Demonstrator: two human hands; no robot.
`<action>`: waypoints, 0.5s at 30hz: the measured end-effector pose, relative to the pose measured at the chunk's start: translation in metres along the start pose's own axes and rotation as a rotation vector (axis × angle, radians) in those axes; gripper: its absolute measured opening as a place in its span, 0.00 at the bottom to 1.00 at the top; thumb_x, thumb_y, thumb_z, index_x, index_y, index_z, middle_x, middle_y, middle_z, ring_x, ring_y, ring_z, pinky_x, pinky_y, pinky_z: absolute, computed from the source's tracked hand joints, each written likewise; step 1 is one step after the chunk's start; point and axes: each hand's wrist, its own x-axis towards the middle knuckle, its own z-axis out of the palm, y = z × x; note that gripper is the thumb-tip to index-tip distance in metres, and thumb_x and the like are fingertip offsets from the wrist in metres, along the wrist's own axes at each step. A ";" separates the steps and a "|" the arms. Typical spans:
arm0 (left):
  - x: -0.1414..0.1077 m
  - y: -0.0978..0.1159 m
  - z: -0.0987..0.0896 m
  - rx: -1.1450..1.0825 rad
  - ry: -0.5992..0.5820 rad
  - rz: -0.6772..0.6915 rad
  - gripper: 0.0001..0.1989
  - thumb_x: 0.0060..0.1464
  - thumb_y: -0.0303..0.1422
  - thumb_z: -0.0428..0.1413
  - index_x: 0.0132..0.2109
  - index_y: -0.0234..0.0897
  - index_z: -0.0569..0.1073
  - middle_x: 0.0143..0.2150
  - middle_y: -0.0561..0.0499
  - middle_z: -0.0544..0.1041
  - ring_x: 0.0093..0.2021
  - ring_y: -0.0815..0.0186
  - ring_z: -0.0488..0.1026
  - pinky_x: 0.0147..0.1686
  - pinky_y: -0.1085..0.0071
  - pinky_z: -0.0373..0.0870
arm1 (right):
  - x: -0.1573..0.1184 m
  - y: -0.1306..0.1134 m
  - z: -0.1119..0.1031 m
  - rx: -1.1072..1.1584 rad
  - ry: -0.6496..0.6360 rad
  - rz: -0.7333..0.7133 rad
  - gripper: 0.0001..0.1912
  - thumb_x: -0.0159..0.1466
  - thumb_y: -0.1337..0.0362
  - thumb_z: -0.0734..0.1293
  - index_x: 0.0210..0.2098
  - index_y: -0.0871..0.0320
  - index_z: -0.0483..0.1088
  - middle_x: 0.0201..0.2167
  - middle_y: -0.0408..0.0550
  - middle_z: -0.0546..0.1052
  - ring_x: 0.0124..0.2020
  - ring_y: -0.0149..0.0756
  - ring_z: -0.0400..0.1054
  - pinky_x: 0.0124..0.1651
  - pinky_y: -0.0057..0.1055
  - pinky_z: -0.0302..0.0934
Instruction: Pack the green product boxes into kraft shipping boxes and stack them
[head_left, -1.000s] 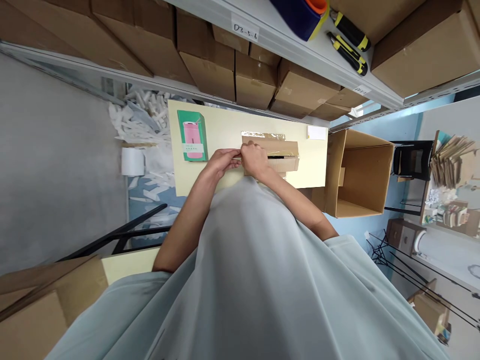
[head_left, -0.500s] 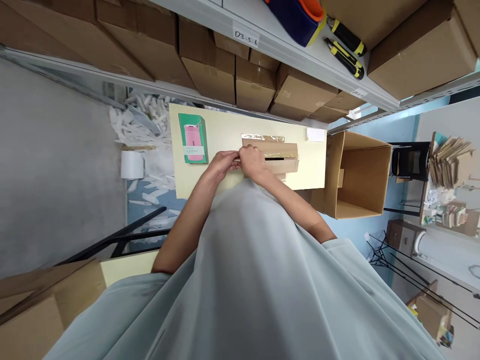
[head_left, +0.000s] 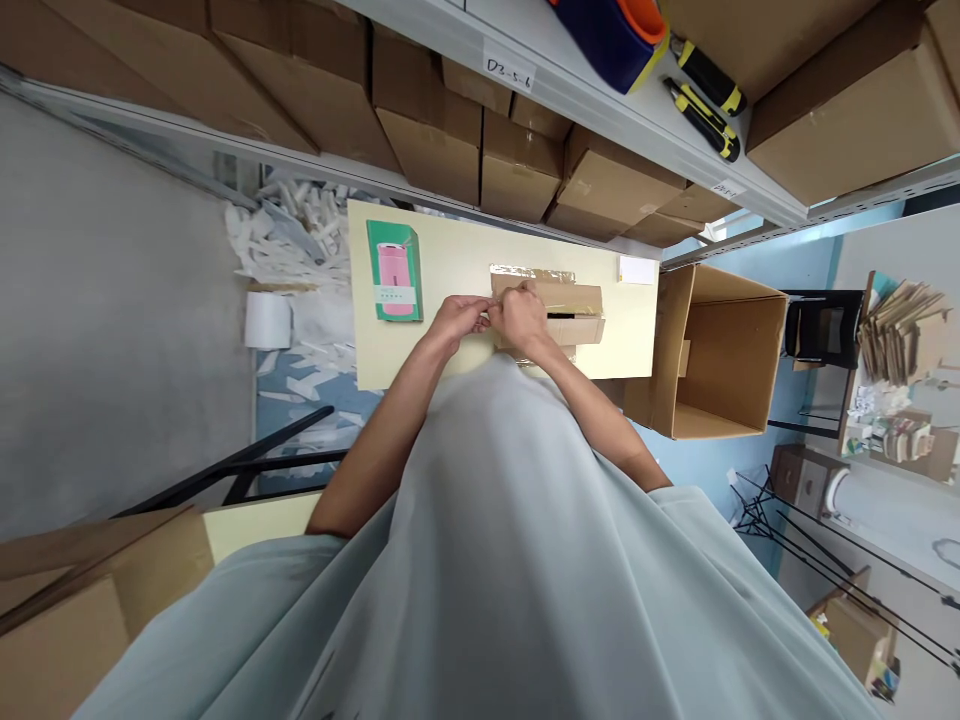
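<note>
A small brown cardboard box [head_left: 577,297] lies on the pale yellow table, with shiny tape along its edges and a dark gap between its top flaps. My right hand [head_left: 523,316] is closed over the left end of this box, fingers curled on the cardboard. Just left of it, my left hand [head_left: 460,320] pinches with its fingertips at the box's left edge. What sits between those fingertips is too small to make out. Further left on the table lies a green box [head_left: 395,272] with a pink bottle pictured on it, apart from both hands.
The table [head_left: 457,245] has a white card or pad [head_left: 636,270] at its right end. A large open carton [head_left: 724,360] stands to the right. Beyond the table, a shelf [head_left: 585,105] holds brown boxes and two utility knives [head_left: 705,118]. White scraps [head_left: 300,225] are heaped at left.
Both hands have shifted slightly to the right along the cardboard box, with their fingertips still close together. The whole view has moved a little as well. The green box stays where it lay.
</note>
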 end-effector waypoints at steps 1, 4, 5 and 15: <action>0.000 0.000 0.001 0.005 -0.002 0.008 0.07 0.49 0.33 0.67 0.34 0.32 0.84 0.32 0.47 0.82 0.28 0.68 0.73 0.29 0.74 0.69 | 0.000 0.005 0.003 0.026 0.019 -0.013 0.11 0.75 0.67 0.66 0.46 0.66 0.81 0.44 0.63 0.84 0.62 0.55 0.72 0.65 0.43 0.69; -0.002 0.000 0.000 0.033 0.028 0.029 0.10 0.50 0.35 0.69 0.37 0.32 0.85 0.35 0.46 0.84 0.28 0.69 0.74 0.30 0.73 0.71 | -0.001 0.019 0.010 0.133 0.060 -0.093 0.11 0.76 0.68 0.66 0.45 0.63 0.81 0.44 0.60 0.84 0.65 0.54 0.68 0.68 0.43 0.67; -0.003 -0.001 -0.001 0.046 0.045 0.034 0.12 0.50 0.36 0.70 0.38 0.32 0.85 0.37 0.45 0.85 0.28 0.69 0.75 0.30 0.72 0.72 | -0.002 0.025 0.012 0.189 0.066 -0.127 0.11 0.77 0.68 0.65 0.45 0.62 0.81 0.45 0.59 0.84 0.66 0.52 0.68 0.68 0.42 0.66; -0.022 -0.017 -0.002 0.503 0.091 0.470 0.28 0.60 0.44 0.69 0.64 0.40 0.80 0.60 0.42 0.81 0.47 0.60 0.83 0.49 0.63 0.83 | -0.046 0.114 0.004 0.490 0.320 -0.169 0.28 0.82 0.45 0.58 0.64 0.55 0.79 0.69 0.59 0.77 0.74 0.48 0.68 0.79 0.49 0.60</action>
